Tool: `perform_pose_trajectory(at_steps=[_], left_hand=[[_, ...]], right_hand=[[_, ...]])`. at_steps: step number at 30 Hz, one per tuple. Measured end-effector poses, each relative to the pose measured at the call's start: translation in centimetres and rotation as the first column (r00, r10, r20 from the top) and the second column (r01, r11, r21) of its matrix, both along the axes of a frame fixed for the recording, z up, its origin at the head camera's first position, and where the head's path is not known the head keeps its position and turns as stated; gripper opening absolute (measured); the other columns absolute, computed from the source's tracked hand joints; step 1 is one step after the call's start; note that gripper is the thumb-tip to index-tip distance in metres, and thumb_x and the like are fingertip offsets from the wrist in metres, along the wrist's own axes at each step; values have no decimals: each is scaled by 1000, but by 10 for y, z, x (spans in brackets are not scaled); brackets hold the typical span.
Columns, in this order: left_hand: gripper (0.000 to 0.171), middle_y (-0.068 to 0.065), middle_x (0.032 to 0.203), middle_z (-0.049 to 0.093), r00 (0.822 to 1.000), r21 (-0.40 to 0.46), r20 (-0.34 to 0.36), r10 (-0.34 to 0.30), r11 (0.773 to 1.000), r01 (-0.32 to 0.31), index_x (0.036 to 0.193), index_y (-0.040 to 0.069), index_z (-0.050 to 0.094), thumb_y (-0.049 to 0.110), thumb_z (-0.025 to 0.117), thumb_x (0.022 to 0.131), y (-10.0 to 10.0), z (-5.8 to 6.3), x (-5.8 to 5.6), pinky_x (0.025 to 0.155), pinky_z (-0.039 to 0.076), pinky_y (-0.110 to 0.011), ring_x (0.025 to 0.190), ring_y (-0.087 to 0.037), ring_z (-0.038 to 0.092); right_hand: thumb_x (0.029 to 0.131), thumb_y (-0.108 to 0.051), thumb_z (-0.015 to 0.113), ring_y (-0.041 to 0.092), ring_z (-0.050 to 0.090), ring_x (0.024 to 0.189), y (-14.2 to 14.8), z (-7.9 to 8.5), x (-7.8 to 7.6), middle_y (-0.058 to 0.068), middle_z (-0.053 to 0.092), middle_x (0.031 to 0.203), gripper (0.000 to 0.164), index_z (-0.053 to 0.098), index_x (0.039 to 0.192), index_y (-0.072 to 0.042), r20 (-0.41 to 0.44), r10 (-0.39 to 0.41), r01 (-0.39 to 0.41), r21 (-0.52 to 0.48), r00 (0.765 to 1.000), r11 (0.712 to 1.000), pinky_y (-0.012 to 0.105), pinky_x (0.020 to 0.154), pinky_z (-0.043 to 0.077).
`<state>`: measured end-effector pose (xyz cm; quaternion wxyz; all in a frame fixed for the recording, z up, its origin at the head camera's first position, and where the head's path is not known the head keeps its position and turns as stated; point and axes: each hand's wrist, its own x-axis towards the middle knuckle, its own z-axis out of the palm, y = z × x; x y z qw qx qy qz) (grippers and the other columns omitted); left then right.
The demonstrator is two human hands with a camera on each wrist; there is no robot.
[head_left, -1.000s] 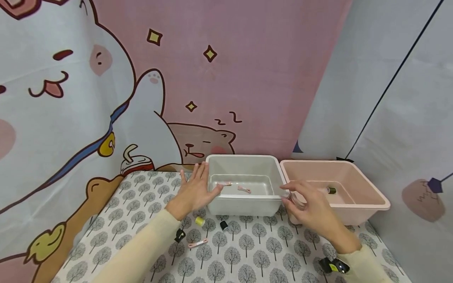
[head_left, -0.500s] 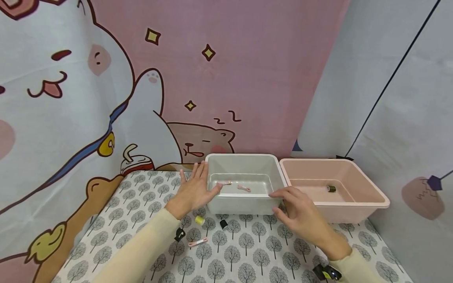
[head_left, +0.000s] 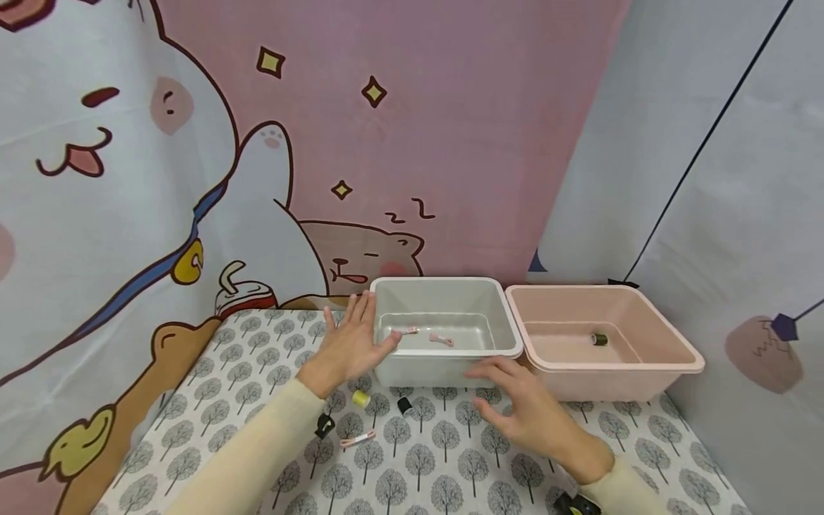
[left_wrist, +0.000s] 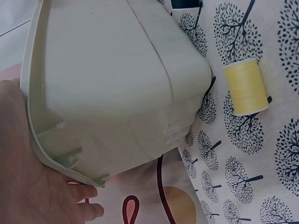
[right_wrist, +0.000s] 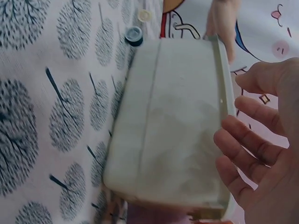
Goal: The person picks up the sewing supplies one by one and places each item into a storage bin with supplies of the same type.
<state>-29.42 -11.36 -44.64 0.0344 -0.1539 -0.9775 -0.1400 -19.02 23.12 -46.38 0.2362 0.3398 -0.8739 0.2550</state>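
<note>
My left hand (head_left: 350, 347) rests with straight, spread fingers at the left front corner of a pale grey tub (head_left: 444, 368), its thumb across the rim. In the left wrist view the fingertips show just past the tub's rim (left_wrist: 33, 135). My right hand (head_left: 524, 408), fingers loosely bent and holding nothing, is in front of the tub's right front corner. Two small pink pieces (head_left: 441, 340) lie inside the tub. On the cloth before it are a yellow thread spool (left_wrist: 246, 87), a black spool (head_left: 404, 406) and a slim pink-and-white piece (head_left: 357, 438).
A pink tub (head_left: 605, 383) stands against the grey tub's right side, with a dark green thread spool (head_left: 599, 339) inside. The tree-print cloth (head_left: 444, 465) covers the table. A printed curtain (head_left: 463, 143) hangs close behind both tubs.
My right hand has moved left and down, from the grey tub's right front corner to in front of it. My left hand stays at its corner. The view has shifted slightly.
</note>
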Motion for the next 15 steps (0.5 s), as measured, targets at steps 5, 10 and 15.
perform_pose_trajectory(at_steps=[5, 10, 15], left_hand=[[115, -11, 197, -1, 1000, 5, 5, -5, 1000, 5, 188, 6, 5, 90, 22, 111, -1, -1, 0, 140, -11, -85, 185, -40, 2], [115, -10, 197, -2, 1000, 7, 11, 3, 1000, -3, 188, 7, 5, 90, 21, 111, -1, 0, 0, 140, -11, -83, 185, -38, 0], [115, -9, 197, -3, 1000, 15, 12, 4, 1000, -4, 188, 7, 5, 90, 21, 111, -1, 0, 0, 141, -12, -83, 185, -37, 0]], right_hand=[[91, -12, 99, 15, 78, 123, -13, -10, 0, -7, 78, 135, 51, 81, 137, -24, 38, 34, -34, 14, 999, 999, 44, 105, 69], [96, -20, 97, 10, 77, 128, -24, -17, -1, -13, 76, 140, 48, 81, 140, -28, 133, 30, -36, 44, 991, 998, 42, 109, 69], [97, -23, 96, 13, 78, 126, -33, -22, -4, -11, 75, 143, 50, 80, 144, -27, 186, 23, -37, 73, 982, 997, 41, 105, 71]])
